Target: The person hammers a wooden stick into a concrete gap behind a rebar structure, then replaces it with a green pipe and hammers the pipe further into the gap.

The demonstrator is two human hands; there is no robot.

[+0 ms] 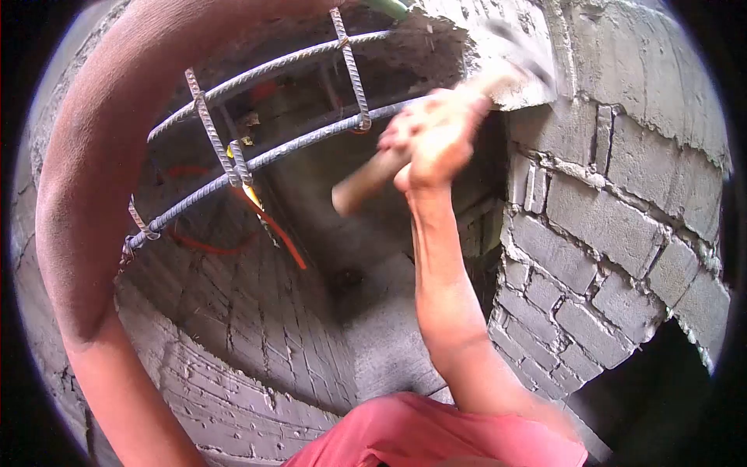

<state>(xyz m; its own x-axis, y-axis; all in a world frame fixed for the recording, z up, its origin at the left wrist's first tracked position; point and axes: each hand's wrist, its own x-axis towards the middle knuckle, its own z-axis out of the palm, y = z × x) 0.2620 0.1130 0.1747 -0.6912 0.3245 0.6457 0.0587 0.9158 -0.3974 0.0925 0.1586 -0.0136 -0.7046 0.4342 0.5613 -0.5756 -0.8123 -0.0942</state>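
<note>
My right hand (440,140) is closed round the wooden handle of a hammer (366,180). The hammer's head is smeared by motion and lies at the upper right, over the broken, brightly lit edge of the concrete (537,93). My left arm curves up along the left side and leaves the view at the top, so my left hand is out of sight. A green object (387,8), too cut off to make out, shows at the top edge near that arm.
Tied steel bars (303,140) cross the opening on the upper left. An orange strip (292,245) hangs below them. A block wall (599,218) with rough mortar stands on the right, above a dark gap. A grooved grey wall (226,381) curves along the lower left.
</note>
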